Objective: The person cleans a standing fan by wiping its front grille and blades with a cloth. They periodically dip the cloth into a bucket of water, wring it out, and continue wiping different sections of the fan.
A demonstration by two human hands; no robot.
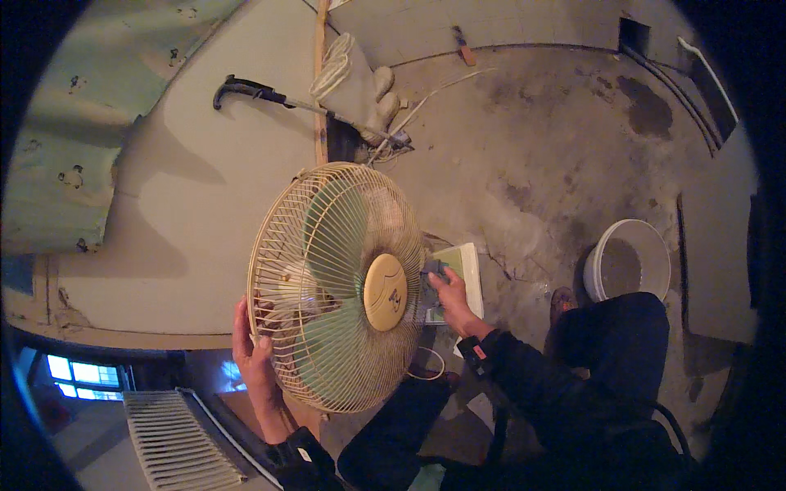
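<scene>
An electric fan (pixel 385 291) with a yellowed wire guard and green blades stands before me, its round hub cover facing up and right. My left hand (pixel 256 362) grips the rim of the guard at its lower left, thumb on the front side. At the guard's right edge, my right hand (pixel 453 297) pinches a small grey-blue piece (pixel 433 267), perhaps a cloth or sponge, against or close to the wires. Behind that hand lies a pale rectangular fan base (pixel 471 276) with a green panel, partly hidden by the guard. A white cord (pixel 439 362) loops below.
A white plastic bucket (pixel 662 258) stands on the concrete floor at right, beside my knee. A black-handled cane or stick (pixel 252 90) leans near a pale sack (pixel 347 86) at the top. Patterned green cloth (pixel 73 135) hangs at upper left. A ribbed white rack or radiator (pixel 181 442) is at lower left.
</scene>
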